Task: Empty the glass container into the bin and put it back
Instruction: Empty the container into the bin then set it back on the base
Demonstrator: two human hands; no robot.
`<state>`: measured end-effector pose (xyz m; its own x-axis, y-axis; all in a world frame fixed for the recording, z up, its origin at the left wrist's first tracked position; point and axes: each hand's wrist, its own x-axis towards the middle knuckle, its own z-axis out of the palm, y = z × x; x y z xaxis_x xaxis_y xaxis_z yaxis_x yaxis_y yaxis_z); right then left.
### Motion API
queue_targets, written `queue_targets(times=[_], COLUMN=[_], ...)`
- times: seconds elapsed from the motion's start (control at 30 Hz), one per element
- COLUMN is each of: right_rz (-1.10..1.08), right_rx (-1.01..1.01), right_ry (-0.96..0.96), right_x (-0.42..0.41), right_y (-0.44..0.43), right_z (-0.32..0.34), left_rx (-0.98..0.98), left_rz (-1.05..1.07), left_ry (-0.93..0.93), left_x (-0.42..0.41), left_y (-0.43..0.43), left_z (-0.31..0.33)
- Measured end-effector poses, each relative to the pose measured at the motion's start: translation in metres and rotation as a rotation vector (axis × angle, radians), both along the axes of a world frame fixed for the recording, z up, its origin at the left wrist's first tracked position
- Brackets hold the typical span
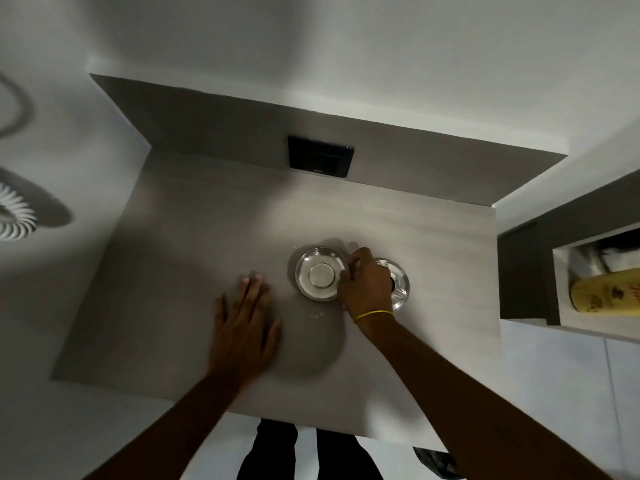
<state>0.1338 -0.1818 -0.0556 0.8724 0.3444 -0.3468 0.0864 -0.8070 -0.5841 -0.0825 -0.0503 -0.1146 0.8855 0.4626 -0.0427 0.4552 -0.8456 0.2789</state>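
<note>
Two round shiny dishes stand side by side on a grey counter. The left container has a white disc in its middle. The right glass dish has a dark centre and is half hidden under my right hand. My right hand, with a yellow band at the wrist, has its fingers curled onto the right rim of the left container. My left hand lies flat on the counter with fingers spread, to the left of the dishes and holding nothing. A few white crumbs lie below the left container.
A black switch plate sits on the back ledge behind the dishes. On the right, a wall niche holds a yellow bottle. A dark bag-like object shows under the counter's front edge, beside my dark trousers.
</note>
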Motion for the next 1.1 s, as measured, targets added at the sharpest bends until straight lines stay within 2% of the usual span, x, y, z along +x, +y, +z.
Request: queue_targets(times=[0.1, 0.23, 0.37, 0.43, 0.63, 0.87, 1.0, 1.1], right_rz=[0.01, 0.07, 0.168, 0.211, 0.258, 0.208, 0.284, 0.378], right_rx=[0.01, -0.031, -0.304, -0.347, -0.445, -0.258, -0.184, -0.204], right_ry=[-0.062, -0.259, -0.128, -0.068, -0.095, -0.074, -0.075, -0.087], right_x=[0.002, 0.007, 0.007, 0.006, 0.005, 0.006, -0.006, -0.014], right_y=[-0.006, -0.028, -0.037, -0.038, -0.029, -0.026, 0.001, 0.023], right_z=[0.009, 0.026, 0.031, 0.03, 0.034, 0.05, 0.059, 0.059], left_rx=[0.027, 0.052, 0.064, 0.08, 0.091, 0.11, 0.134, 0.143], left_rz=[-0.016, -0.021, -0.018, -0.018, -0.016, -0.018, -0.032, -0.033], left_ry=[-0.008, -0.016, -0.022, -0.024, -0.028, -0.009, 0.014, 0.019], left_x=[0.006, 0.008, 0.009, 0.009, 0.008, 0.007, 0.008, 0.007], left_y=[0.009, 0.008, 0.009, 0.008, 0.009, 0.011, 0.011, 0.012], left_z=[-0.007, -0.009, -0.006, -0.005, -0.008, -0.012, -0.015, -0.018])
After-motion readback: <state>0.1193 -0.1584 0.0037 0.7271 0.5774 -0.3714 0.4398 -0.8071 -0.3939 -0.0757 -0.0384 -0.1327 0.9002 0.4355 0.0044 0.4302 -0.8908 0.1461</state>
